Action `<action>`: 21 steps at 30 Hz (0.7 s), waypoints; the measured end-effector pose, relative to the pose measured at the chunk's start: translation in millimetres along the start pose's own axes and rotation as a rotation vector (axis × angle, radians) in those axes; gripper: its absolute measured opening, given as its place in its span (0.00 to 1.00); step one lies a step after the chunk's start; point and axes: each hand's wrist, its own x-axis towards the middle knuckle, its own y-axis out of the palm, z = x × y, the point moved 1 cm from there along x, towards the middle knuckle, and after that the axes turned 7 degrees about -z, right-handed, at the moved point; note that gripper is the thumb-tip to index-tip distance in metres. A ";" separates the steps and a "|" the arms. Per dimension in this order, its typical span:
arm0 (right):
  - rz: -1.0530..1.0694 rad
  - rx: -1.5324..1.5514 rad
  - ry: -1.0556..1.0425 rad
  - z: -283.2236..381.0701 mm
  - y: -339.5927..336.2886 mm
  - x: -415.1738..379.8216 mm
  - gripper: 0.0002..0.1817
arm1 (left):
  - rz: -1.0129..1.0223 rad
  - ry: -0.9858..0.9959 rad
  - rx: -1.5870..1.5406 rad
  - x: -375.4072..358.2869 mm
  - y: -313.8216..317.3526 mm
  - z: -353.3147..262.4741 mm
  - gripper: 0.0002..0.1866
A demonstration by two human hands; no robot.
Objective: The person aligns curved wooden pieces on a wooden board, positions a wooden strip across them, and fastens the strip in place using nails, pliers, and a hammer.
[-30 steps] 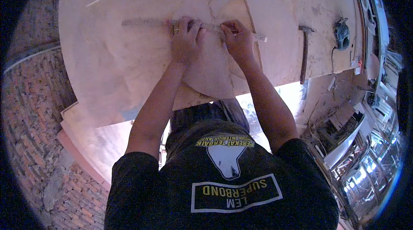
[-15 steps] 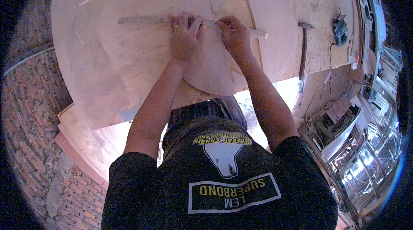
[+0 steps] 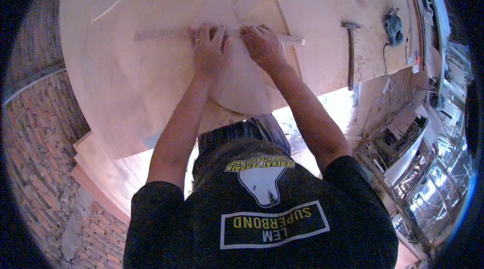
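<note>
A long wooden ruler (image 3: 161,34) lies flat across a big plywood sheet (image 3: 126,82). My left hand (image 3: 208,51) presses down on the ruler's middle with its fingers spread over it. Just to its right, my right hand (image 3: 262,45) has its fingers pinched at the ruler's edge around what looks like a thin pencil, mostly hidden. Under both hands lies a round plywood disc (image 3: 237,90) that reaches the sheet's near edge. A smaller cut panel (image 3: 264,12) lies beyond the ruler.
A hammer (image 3: 349,55) lies on the sheet at the right, and a power tool with a cord (image 3: 392,26) sits farther right. A brick wall (image 3: 35,133) stands on the left. More boards (image 3: 108,168) lie below the sheet. Cluttered materials (image 3: 398,148) fill the right.
Both hands have shifted a little to the left along the ruler, the right hand more so. The ruler stays flat on the sheet.
</note>
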 end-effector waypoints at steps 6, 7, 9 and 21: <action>-0.611 -0.377 0.451 -142.7 -124.0 -52.4 0.28 | -0.031 0.068 0.003 -0.7 7.8 0.3 0.21; -0.596 -0.609 0.501 -187.3 -148.5 -73.9 0.29 | -0.029 0.080 0.008 -0.8 8.6 -1.5 0.20; -0.495 -0.961 0.696 -230.1 -169.7 -105.4 0.29 | -0.036 0.093 0.018 1.0 8.5 -2.6 0.20; -0.312 -0.271 0.764 -236.1 -198.8 -107.9 0.21 | -0.039 0.065 -0.008 0.5 14.5 1.1 0.16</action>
